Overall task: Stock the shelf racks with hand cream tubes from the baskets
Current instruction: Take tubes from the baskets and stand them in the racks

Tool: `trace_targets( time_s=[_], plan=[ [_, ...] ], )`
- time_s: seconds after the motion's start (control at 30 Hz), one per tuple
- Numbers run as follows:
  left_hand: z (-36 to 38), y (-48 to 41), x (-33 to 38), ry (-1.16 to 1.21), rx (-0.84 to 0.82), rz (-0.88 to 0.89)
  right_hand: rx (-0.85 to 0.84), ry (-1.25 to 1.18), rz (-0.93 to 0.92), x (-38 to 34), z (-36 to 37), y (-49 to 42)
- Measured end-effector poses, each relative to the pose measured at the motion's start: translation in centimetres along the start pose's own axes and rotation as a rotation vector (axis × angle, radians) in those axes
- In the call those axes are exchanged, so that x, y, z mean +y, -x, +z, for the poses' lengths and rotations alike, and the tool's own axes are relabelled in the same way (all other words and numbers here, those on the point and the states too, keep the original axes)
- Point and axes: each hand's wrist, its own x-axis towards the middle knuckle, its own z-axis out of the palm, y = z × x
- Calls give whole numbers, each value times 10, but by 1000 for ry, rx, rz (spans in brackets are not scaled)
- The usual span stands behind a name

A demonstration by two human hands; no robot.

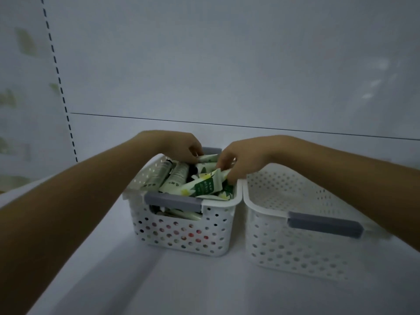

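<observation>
Centrally, both hands worked the full white perforated plastic basket (181, 226) of green-and-white hand cream tubes (179, 178). Right hand (238, 160) pinched one leaf-printed tube (204, 185); left hand (181, 146) curled on another at the far rim. Best lifted singly, avoiding snags.

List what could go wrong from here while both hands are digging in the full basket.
1. The tubes are heaped above the rim of the full basket; pulling one from the pile may tip neighbours over the edge.
2. The right hand reaches across beside the empty basket, so its forearm could nudge that one.
3. The left hand and right hand work close together and may snag the same tube.
</observation>
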Motion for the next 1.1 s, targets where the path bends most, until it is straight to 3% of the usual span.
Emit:
trace_targets(
  time_s=[0.13, 0.2, 0.3, 0.47, 0.67, 0.83, 1.1],
  plan=[
    [-2, -3, -2, 90, 88, 3, 68, -39, -23, 7, -6, 2],
    [-6, -3, -4, 285, 163, -2, 128, -143, -39, 17, -13, 7],
    [-11, -1, -5, 627, 228, -31, 167, -363, -72, 33, -21, 19],
    [-19, 1, 14, 881, 295, -2, 329, -829, -51, 61, -23, 35],
    [-31, -1, 69, 922, 330, 61, 559, -1385, -41, 99, -16, 68],
    [-42, -15, 140, 891, 370, 66, 672, -1390, 7, 141, -8, 112],
    [-46, -58, 275, 892, 304, 108, 869, -1080, 149, 229, 14, 199]
  ],
)
